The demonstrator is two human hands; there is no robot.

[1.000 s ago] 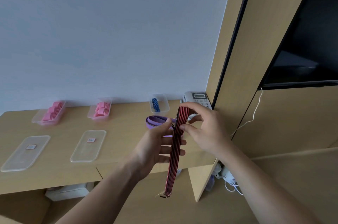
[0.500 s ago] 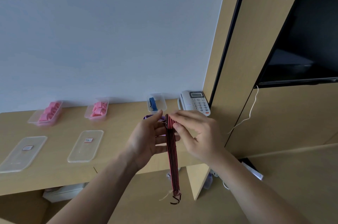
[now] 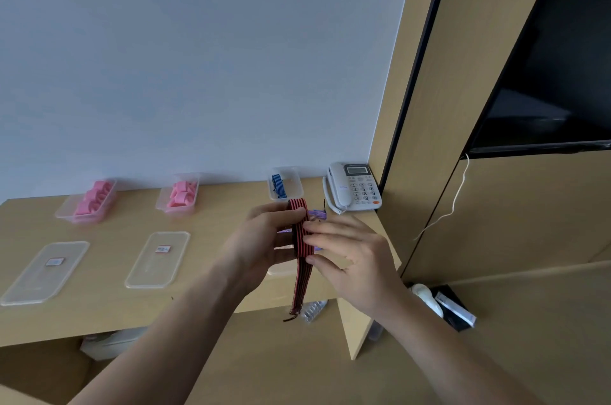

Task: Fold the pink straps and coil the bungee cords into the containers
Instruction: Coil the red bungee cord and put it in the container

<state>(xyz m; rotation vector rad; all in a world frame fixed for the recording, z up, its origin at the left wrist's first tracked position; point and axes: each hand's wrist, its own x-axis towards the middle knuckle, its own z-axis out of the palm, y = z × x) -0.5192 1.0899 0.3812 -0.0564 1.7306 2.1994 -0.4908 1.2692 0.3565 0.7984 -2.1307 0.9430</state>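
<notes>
A flat red-and-black bungee cord (image 3: 301, 239) is wrapped over my left hand (image 3: 264, 246), whose thumb and fingers grip the coil near its top. My right hand (image 3: 350, 255) pinches the cord from the right side with thumb and forefinger. The cord's loose end hangs down to a dark hook (image 3: 292, 315) below the desk edge. A purple strap (image 3: 317, 214) lies on the desk behind my hands. At the back stand two clear containers of folded pink straps (image 3: 94, 199) (image 3: 181, 194) and one container (image 3: 294, 188) with a coiled blue cord (image 3: 278, 185).
Two clear lids (image 3: 46, 270) (image 3: 158, 259) lie on the wooden desk (image 3: 211, 232). A white telephone (image 3: 353, 188) sits at the back right corner. Wooden wall panels and a dark screen stand to the right. A bottle and boxes lie on the floor below.
More of the red cord is wound round my left hand, so the hanging end is shorter. My right hand has moved down along the cord.
</notes>
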